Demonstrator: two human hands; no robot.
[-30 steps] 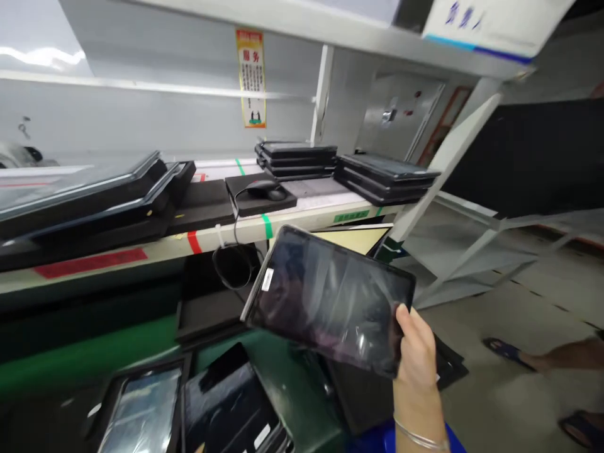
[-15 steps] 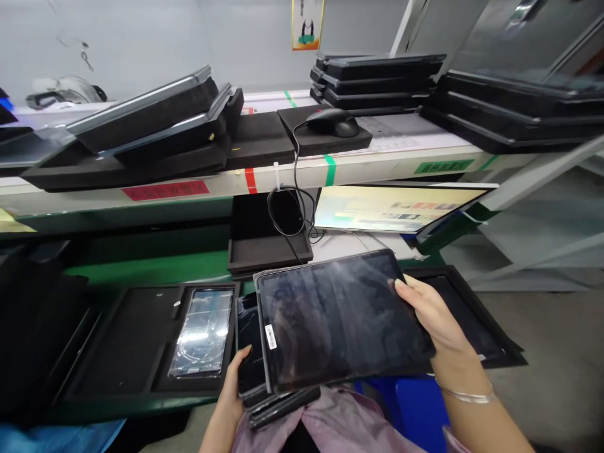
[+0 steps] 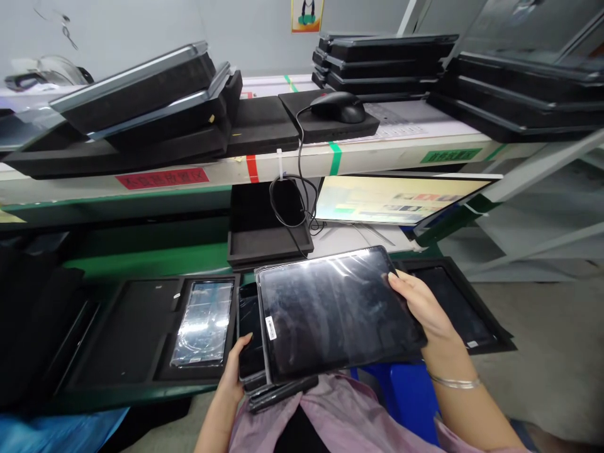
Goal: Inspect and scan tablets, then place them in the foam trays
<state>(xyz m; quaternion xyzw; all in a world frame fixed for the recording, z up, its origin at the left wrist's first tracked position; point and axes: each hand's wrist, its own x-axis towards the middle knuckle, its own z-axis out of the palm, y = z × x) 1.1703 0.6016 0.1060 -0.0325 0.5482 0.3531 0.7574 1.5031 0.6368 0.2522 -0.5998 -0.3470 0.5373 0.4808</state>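
My right hand point(image 3: 422, 308) grips the right edge of a large black tablet point(image 3: 335, 314), thumb on its glass. The tablet is tilted, with a small white label at its left side. My left hand point(image 3: 234, 365) is closed on a stack of black devices point(image 3: 251, 355), its thumb on the top one. The large tablet overlaps the right part of this stack. Left of my left hand, a film-covered tablet point(image 3: 205, 322) lies in a black foam tray point(image 3: 127, 333).
Behind the hands stand a black foam box point(image 3: 264, 245) and a lit monitor point(image 3: 396, 198). The shelf point(image 3: 226, 176) above carries a mouse point(image 3: 338, 107) and stacked trays point(image 3: 387, 66). Another tablet point(image 3: 453, 302) lies in foam at right. A blue stool point(image 3: 410, 402) is below.
The view has shifted slightly, so the shelf sits higher in it. My right hand and the large tablet have moved slightly left and up, and glare now crosses the tablet's top. Both grips stay the same.
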